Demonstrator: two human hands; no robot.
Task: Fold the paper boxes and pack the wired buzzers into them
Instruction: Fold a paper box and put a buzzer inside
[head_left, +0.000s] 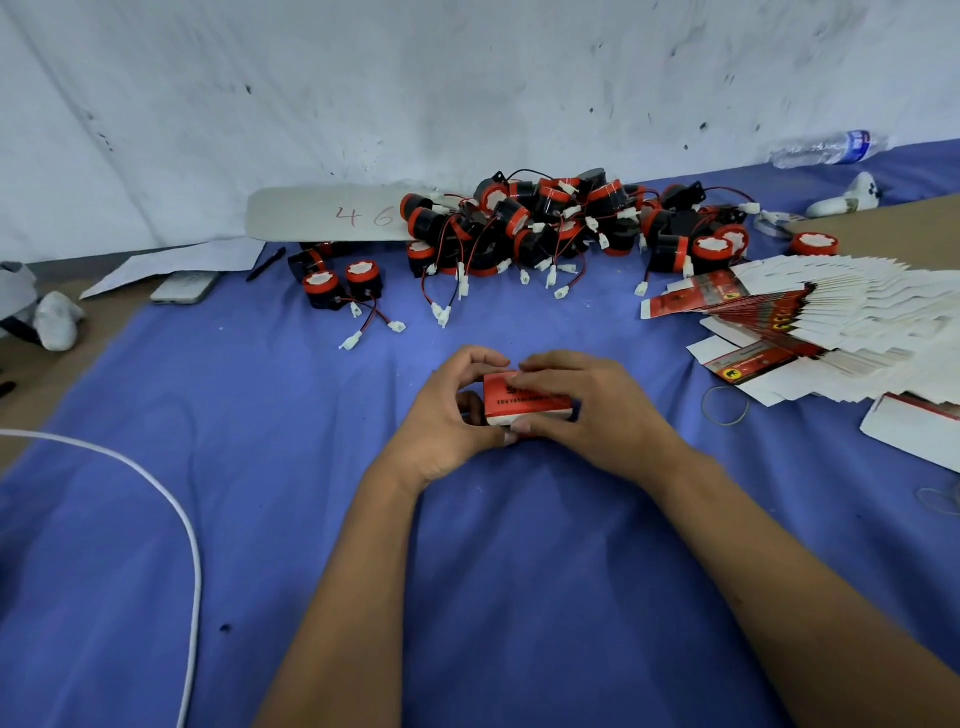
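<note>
1. Two bare forearms are seen reaching forward from the bottom edge over a blue cloth (260, 519) spread on the work surface.
2. Between the hands, a folded red paper box (524, 400) is held just above the cloth at the middle of the view.
3. The left hand (452, 421) is closed around the box's left end, fingers curled over the top and thumb at the near side.
4. The right hand (587, 400) is clamped on the box's right part, fingers laid across its top.
5. A pile of wired buzzers (561, 223) is heaped at the far edge, against the white wall.
6. Flat unfolded boxes (810, 317) are fanned out to the right, well apart from the hands.
7. A white cable (189, 535) is curved across the cloth at the left.
</note>
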